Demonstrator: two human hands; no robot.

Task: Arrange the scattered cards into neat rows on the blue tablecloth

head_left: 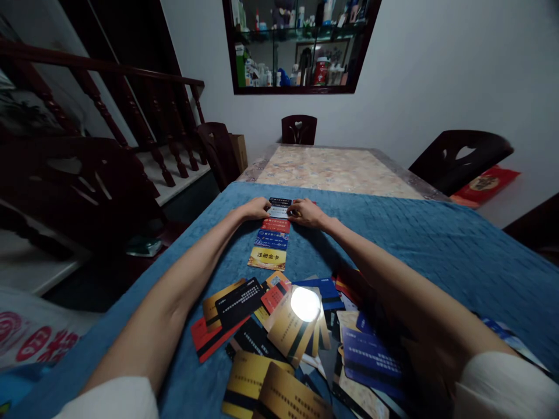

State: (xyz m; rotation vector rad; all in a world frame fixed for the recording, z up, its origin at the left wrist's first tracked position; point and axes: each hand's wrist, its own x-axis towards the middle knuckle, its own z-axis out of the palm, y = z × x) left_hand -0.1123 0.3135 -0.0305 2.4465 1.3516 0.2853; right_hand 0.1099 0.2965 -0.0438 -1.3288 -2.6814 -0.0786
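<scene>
A column of overlapping plastic cards lies on the blue cloth in front of me. A black card (pixel 280 202) is at its far end, then a silver-white card (pixel 278 212), a red card (pixel 276 225), a blue card (pixel 271 239) and a gold card (pixel 267 258) nearest me. My left hand (pixel 255 208), fingers curled, grips the left edge of the silver-white card. At its right edge is my right hand (pixel 307 213), also closed, fingertips on the card. Part of another red card shows behind my right hand. Closer to me spreads a loose pile of cards (pixel 248 302).
The blue cloth (pixel 419 250) covers the near part of the table; patterned table top (pixel 325 166) shows beyond. Dark wooden chairs (pixel 458 160) stand around it. More cards (pixel 509 336) lie by my right forearm. A plastic bag (pixel 35 329) is at the lower left.
</scene>
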